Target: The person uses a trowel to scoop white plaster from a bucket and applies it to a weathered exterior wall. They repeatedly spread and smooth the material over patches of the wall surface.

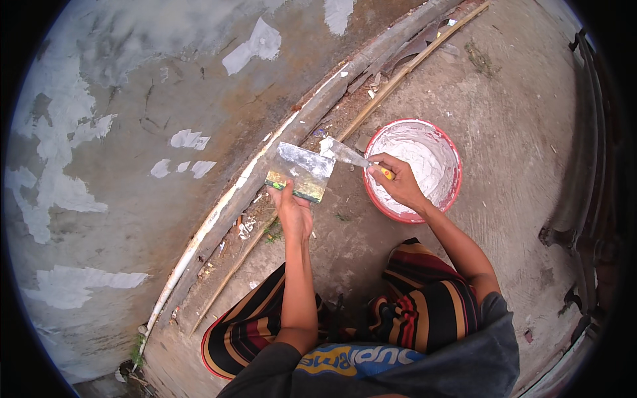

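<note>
My left hand (292,211) is closed on the lower edge of a wide, flat putty blade (304,169), a rectangular sheet smeared with white paste and edged in yellow and green. My right hand (397,178) grips a putty knife (348,154) by its yellow handle. White paste sits on the knife's tip, which is beside the right edge of the wide blade; whether they touch I cannot tell. Under and to the right of my right hand stands a red-rimmed bucket (458,159) holding thick white paste (424,156).
A grey wall (166,225) with white patches fills the left side. Along its foot run a pale ledge (222,205) and a long wooden strip (418,60), with scattered debris. Dark sheeting (577,179) stands at the right. Rough concrete floor (511,132) surrounds the bucket.
</note>
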